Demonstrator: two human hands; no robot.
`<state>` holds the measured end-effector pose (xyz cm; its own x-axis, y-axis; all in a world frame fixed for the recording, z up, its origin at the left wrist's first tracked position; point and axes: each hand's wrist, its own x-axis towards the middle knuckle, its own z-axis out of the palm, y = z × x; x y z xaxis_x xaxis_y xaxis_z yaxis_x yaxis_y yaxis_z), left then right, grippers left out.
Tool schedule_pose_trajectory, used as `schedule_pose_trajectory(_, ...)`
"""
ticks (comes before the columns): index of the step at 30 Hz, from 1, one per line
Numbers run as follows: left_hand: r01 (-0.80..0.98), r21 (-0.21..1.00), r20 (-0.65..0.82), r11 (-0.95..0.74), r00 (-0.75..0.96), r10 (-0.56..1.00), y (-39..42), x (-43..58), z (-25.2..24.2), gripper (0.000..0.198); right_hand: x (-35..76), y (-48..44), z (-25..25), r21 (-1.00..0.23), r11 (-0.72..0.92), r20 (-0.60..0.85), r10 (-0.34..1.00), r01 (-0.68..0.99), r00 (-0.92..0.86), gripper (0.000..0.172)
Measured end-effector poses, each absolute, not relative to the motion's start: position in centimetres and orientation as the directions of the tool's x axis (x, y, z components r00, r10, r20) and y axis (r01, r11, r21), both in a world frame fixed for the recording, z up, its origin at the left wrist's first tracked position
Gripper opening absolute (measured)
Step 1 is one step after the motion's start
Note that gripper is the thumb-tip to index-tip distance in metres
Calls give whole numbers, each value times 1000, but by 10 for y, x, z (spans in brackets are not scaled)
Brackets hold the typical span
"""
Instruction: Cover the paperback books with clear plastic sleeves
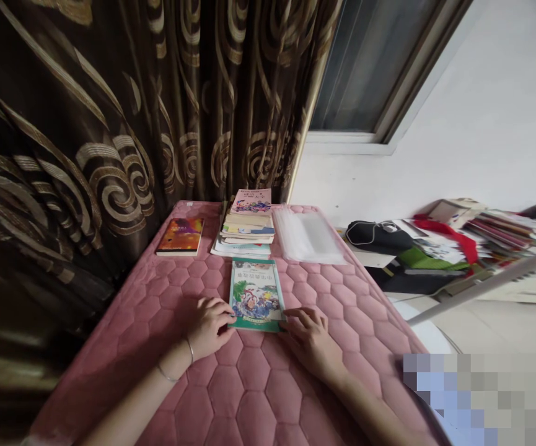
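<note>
A thin book (257,294) with a green-edged, illustrated cover lies flat on the pink quilted mattress, its cover lettering upside down to me. At its lower left corner, my left hand (209,325) has its fingers and thumb closed on the edge. My right hand (311,341) grips the lower right edge with bent fingers; part of its thumb is hidden. Just beyond the book's far edge stands a stack of books (249,226), a pink-covered one on top.
An orange and purple book (180,236) lies left of the stack, and clear plastic sleeves (308,235) lie to its right. A patterned curtain (193,93) hangs along the left and back. Piled papers and bags (430,241) sit beyond the pink mattress (240,390) at right.
</note>
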<state>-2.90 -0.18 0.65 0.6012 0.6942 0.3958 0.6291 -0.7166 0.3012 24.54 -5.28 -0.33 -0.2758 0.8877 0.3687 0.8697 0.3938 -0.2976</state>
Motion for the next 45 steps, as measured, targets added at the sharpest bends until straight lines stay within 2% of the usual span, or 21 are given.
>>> schedule_pose_trajectory(8,661,202,416,-723,610,674,-13,21,-6,10,195,-41,-1,-288,423,372,876,859,-307,16)
schedule_pose_trajectory(15,634,294,401,-715,598,694,-8,3,-3,12,210,-42,-6,-319,377,331,904,869,-270,18)
schedule_pose_trajectory(24,598,284,350,-749,663,662,2,-38,2,20,255,-43,-7,-362,423,291,898,831,-331,26)
schedule_pose_trajectory(29,601,289,356,-745,655,667,3,-37,3,17,257,-45,-3,-376,434,270,896,819,-351,29)
schedule_pose_trajectory(34,637,200,370,-745,655,659,-4,-24,8,8,261,-28,8,-400,477,229,879,783,-419,27)
schedule_pose_trajectory(35,638,171,369,-751,665,649,-5,-18,8,3,262,-19,9,-391,481,221,877,784,-427,27)
schedule_pose_trajectory(37,624,90,364,-777,705,608,-7,-7,8,6,260,3,12,-348,475,203,880,809,-429,27)
schedule_pose_trajectory(41,559,-110,378,-822,788,486,-7,15,4,6,246,58,14,-279,343,134,939,897,-318,31)
schedule_pose_trajectory(45,525,-210,396,-825,817,419,-6,22,3,14,230,105,11,-293,210,95,977,933,-190,39)
